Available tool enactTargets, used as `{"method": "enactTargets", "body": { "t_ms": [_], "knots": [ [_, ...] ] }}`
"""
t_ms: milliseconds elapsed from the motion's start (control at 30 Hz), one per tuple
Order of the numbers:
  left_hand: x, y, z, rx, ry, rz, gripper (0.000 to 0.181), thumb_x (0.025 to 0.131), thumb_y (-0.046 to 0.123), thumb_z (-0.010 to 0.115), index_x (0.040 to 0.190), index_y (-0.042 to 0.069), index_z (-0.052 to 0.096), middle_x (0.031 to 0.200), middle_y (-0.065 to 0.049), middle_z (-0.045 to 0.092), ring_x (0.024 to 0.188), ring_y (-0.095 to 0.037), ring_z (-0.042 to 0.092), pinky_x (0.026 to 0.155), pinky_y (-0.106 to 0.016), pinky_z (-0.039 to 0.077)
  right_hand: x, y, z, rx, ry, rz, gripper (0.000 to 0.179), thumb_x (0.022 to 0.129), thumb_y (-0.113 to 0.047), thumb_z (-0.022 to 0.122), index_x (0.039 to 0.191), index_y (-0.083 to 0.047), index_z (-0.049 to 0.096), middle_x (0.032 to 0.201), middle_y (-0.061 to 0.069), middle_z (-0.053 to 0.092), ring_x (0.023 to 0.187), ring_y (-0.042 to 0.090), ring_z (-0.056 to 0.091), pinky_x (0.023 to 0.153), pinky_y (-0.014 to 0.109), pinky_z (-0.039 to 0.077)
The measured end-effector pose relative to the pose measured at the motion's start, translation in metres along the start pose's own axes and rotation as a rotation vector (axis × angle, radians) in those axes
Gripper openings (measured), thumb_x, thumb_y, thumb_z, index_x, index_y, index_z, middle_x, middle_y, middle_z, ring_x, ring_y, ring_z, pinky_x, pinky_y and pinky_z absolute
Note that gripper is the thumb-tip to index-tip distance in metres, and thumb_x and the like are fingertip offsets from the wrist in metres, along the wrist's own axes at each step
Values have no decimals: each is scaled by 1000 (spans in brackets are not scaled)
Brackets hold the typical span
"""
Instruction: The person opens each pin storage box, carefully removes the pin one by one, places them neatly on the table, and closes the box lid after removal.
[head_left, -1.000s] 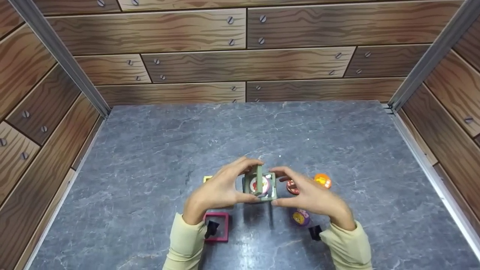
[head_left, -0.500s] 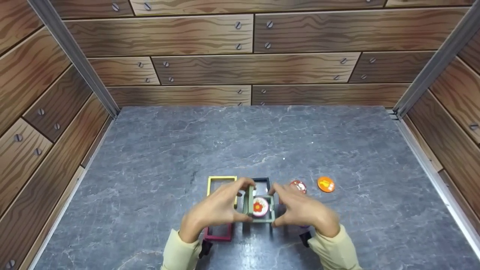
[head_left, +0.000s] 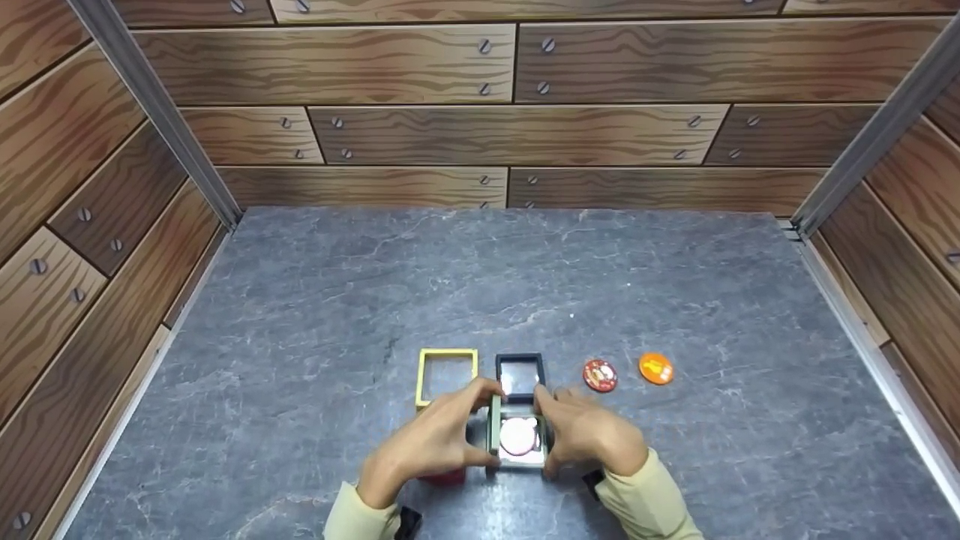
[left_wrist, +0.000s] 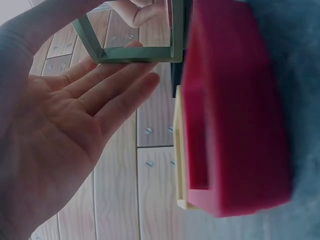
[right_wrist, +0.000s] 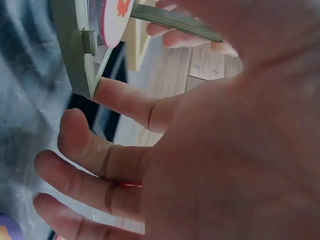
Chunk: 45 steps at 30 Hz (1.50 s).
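Note:
A small green hinged display frame stands with its lid raised, low in front of me. Inside its base is a round white badge with a pink rim; the right wrist view shows a red-orange print on the badge. My left hand pinches the upright lid between thumb and fingers, and the left wrist view shows the lid's clear window. At the opposite side, my right hand holds the base by its corners with thumb and index finger. The other right fingers spread free in the right wrist view.
Behind the green frame lies a black frame, with a yellow frame to its left. A pink-red frame sits under my left wrist. Red and orange badges lie right; a purple badge is near my right hand.
Both hands have brought the green frame down and towards me, uncovering the black and yellow frames behind it. The lid remains raised and the badge stays inside.

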<state>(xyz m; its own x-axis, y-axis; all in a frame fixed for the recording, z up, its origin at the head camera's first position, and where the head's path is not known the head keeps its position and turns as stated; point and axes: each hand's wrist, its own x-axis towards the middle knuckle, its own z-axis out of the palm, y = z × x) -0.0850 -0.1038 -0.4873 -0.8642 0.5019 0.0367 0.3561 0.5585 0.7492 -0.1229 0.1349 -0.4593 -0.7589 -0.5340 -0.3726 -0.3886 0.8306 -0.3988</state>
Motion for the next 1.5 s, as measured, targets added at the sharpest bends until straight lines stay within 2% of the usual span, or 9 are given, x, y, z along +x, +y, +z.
{"method": "enactTargets", "body": {
  "t_ms": [133, 433, 533, 667, 767, 867, 1067, 1267, 1500],
  "knots": [
    [-2, -2, 4, 11, 8, 7, 78, 78, 18, 92, 143, 14, 49, 145, -8, 66, 134, -27, 65, 117, -44, 53, 3, -2, 5, -38, -7, 29, 109, 56, -14, 96, 150, 3, 44, 133, 26, 62, 126, 42, 54, 118, 58, 45],
    [-2, 3, 12, 120, 20, -1, 79, 77, 21, 93, 143, 17, 49, 136, -3, 70, 123, -20, 69, 108, -36, 58, 5, -4, 7, -96, -2, 31, 105, 53, -13, 98, 144, 4, 47, 130, 27, 59, 122, 41, 52, 115, 59, 45],
    [-2, 4, 15, 123, 23, 9, 78, 78, 22, 93, 142, 17, 50, 134, -2, 70, 120, -18, 70, 106, -33, 58, 4, -4, 6, -103, 14, 17, 90, 53, -19, 101, 127, -1, 55, 118, 20, 58, 114, 37, 49, 108, 57, 47],
    [-1, 4, 17, 121, 23, 17, 77, 77, 19, 93, 141, 17, 50, 134, -3, 71, 120, -17, 70, 106, -31, 58, 0, -7, 4, -66, 120, -54, 68, 56, -24, 101, 106, -9, 57, 103, 9, 51, 102, 28, 46, 94, 52, 46],
    [-1, 5, 17, 133, 22, 35, 77, 77, 18, 93, 141, 16, 50, 137, -4, 70, 123, -19, 69, 109, -32, 57, -1, -10, 6, -37, 201, -150, 56, 65, -21, 97, 105, -8, 61, 100, 5, 53, 96, 24, 48, 85, 46, 49],
    [-1, 5, 17, 149, 22, 58, 78, 78, 18, 93, 143, 16, 49, 141, -4, 68, 127, -21, 68, 113, -33, 55, 2, -14, 10, -15, 217, -207, 47, 71, -15, 91, 109, -5, 65, 99, 6, 57, 92, 24, 53, 80, 46, 54],
    [-2, 5, 17, 177, 28, 87, 81, 79, 20, 92, 147, 13, 49, 144, -3, 66, 131, -19, 65, 117, -33, 52, 8, -17, 18, 13, 206, -202, 47, 69, -6, 86, 114, -2, 71, 97, 7, 58, 85, 23, 56, 78, 47, 59],
    [-3, 4, 18, 159, 32, 76, 80, 80, 20, 91, 147, 13, 48, 144, -5, 66, 131, -22, 66, 117, -33, 52, 10, -21, 26, -20, 288, -212, 42, 65, -1, 85, 104, 1, 68, 91, 7, 54, 78, 22, 54, 69, 43, 57],
    [-4, 2, 18, 143, 44, 89, 79, 80, 17, 91, 146, 13, 49, 144, -6, 66, 131, -21, 65, 117, -34, 52, 10, -28, 34, -46, 358, -207, 38, 67, 5, 79, 102, 6, 64, 90, 11, 56, 77, 24, 56, 69, 47, 58]
  ]
}}
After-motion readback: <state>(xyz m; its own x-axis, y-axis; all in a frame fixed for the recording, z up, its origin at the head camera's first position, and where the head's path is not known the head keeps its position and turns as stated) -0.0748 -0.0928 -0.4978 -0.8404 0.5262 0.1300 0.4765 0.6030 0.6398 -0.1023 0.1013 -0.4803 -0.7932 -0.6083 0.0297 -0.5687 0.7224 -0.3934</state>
